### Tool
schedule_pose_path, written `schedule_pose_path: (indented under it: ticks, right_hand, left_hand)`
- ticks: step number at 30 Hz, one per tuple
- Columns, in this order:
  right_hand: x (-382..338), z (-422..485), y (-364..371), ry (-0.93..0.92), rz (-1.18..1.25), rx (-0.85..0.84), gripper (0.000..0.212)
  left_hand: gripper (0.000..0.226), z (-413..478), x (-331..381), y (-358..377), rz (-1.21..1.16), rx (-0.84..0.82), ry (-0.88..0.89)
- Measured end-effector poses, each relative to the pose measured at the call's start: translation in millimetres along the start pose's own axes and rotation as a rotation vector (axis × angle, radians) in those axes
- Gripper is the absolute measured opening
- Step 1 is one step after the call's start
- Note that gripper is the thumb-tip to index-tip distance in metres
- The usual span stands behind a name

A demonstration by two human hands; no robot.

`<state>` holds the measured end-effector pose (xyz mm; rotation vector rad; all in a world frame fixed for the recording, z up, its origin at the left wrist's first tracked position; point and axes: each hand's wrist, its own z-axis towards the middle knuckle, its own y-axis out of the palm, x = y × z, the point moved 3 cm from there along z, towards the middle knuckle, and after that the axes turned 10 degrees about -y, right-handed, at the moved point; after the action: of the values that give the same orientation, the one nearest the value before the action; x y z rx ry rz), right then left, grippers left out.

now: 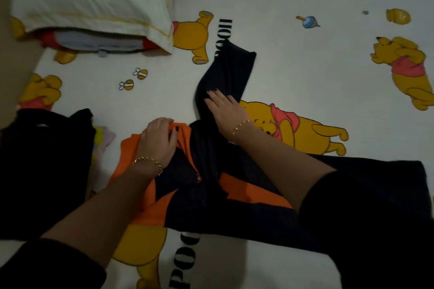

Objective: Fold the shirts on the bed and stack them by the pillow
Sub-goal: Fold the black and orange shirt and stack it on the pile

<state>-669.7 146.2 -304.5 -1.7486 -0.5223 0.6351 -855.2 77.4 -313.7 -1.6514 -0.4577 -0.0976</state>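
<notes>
Shirt [246, 191]: orange/black, lies crumpled on bed sheet [305, 73] right in front of you, centre-low in view, well apart from pillow [94, 0] at top left. Not yet folded, I'd judge.
Sleeve [231, 70]: black, sticks out away from you toward the top of the bed, twisted w/ ridges along its length.
Risk, sleeve: if you swing it across w/o flattening first, the twist prob gets locked into the fold, giving a lumpy packet that won't stack.
Risk, body: shirt's middle is bunched btwn your two arms. Pulling w/ L while R pins the sleeve could drag the bunch tighter instead of spreading it.
Risk, black pile [47, 166]: dark garment just beside shirt's left edge. A wide fold that way may catch it & mix the two. Dim light + black on black makes edges hard to read.
Risk, stack: red/grey items [98, 43] sit tucked at pillow's near edge; can't tell how neat. A loose packet set there may slide off.
L hand [158, 141]: knuckles up, fingers curled over the orange edge, thumb pinching cloth. Forearm comes in from lower left.
R hand [223, 108]: palm down, fingers straight, pressing flat on sleeve near its base. Grips nothing, only pins. Forearm crosses over shirt body from lower right.
</notes>
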Motion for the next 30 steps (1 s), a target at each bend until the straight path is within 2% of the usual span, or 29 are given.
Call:
schedule_pose_path:
  ticks: [3, 6, 10, 13, 18, 19, 22, 23, 26, 30]
  right_hand:
    - [-11, 31, -10, -0.143, -0.14, -0.106, 0.066]
    - [-11, 44, -11, -0.186, -0.211, -0.211, 0.058]
    - [5, 35, -24, -0.167, -0.059, -0.107, 0.03]
    - [19, 12, -44, -0.152, 0.08, -0.028, 0.024]
    - [32, -32, -78, -0.095, 0.285, 0.079, 0.017]
    - [35, -41, -84, -0.072, 0.323, 0.08, 0.017]
    - [50, -71, -93, -0.007, 0.362, 0.049, 0.02]
    - [56, -80, -93, 0.021, 0.348, 0.016, 0.022]
    - [76, -114, -85, 0.148, 0.288, -0.19, 0.033]
    - [89, -164, -65, 0.26, 0.227, -0.44, 0.051]
  left_hand:
    - [0.037, 3, -12, 1, -0.013, -0.016, 0.026]
    - [0.044, 1, -17, 2, -0.044, -0.053, 0.037]
    - [0.049, 3, -12, -4, -0.101, -0.035, 0.055]
    - [0.04, 11, 8, -9, -0.125, -0.052, 0.127]
    - [0.083, 14, 71, -5, -0.13, -0.368, 0.367]
    - [0.079, 12, 84, -3, -0.111, -0.397, 0.418]
    - [0.03, 0, 116, -4, -0.118, -0.409, 0.478]
    - [0.023, -4, 119, -5, -0.144, -0.421, 0.468]
    - [0.019, -14, 123, -10, -0.113, -0.396, 0.479]
    - [0.021, -27, 123, -18, 0.187, -0.294, 0.61]
